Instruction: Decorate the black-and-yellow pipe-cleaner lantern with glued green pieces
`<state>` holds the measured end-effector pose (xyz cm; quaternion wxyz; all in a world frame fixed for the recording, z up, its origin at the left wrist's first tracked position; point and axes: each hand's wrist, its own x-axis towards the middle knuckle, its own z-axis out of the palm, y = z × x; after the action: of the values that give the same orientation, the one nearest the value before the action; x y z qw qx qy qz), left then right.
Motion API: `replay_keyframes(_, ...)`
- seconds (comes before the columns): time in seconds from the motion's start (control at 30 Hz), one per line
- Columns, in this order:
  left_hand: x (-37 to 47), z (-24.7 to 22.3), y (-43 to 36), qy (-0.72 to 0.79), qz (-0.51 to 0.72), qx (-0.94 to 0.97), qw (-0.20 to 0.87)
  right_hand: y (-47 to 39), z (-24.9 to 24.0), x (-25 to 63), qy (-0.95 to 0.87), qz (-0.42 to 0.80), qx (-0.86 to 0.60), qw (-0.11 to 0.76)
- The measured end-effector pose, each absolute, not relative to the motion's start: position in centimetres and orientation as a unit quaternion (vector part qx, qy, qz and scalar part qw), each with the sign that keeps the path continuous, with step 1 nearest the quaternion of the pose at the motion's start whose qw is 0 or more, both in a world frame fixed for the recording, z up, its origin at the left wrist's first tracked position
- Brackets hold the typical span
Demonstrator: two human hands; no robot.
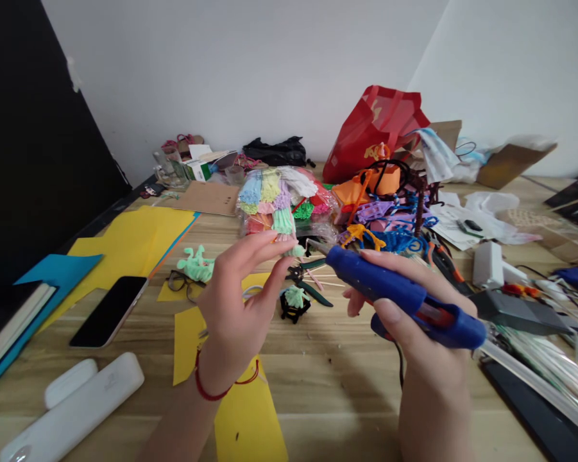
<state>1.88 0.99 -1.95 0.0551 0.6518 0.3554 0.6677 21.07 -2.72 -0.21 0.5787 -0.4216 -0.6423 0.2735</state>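
Note:
My right hand (418, 314) is wrapped round a blue hot glue gun (378, 279), its nozzle pointing left and a clear glue stick (534, 378) sticking out of its back end. Between the thumb and fingertips of my left hand (243, 301) is a small pale green fuzzy piece (297, 251), close to the nozzle. I cannot tell whether the two touch. Below the hands, a black and yellow item with a pale green fuzzy top (296, 301) stands on the table. Green-handled pliers (315, 289) lie just behind it, and a pale green pipe-cleaner figure (195, 263) rests to the left.
Yellow paper sheets (120, 244), a phone (108, 312) and a white case (81, 410) lie on the left. Bagged coloured pipe cleaners (281, 199) are at the back, near a red bag (373, 131). Orange-handled pliers (445, 260) and a white adapter (487, 264) sit at right.

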Motion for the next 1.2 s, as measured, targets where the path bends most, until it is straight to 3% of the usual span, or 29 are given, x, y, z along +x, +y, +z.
replay_keyframes(0.57,1.7,-2.0,1.1,0.366,0.666,0.649,0.035,-2.6,-0.5,22.2,-0.690,0.286,-0.377,0.548)
replay_keyframes(0.97,1.7,-1.9,1.2,0.356,0.655,0.665,-0.031,-2.5,-0.9,22.2,-0.679,0.268,-0.362,0.580)
replay_keyframes(1.2,1.9,-1.9,1.3,0.350,0.652,0.672,-0.017,-2.4,-0.8,22.0,-0.670,0.290,-0.362,0.579)
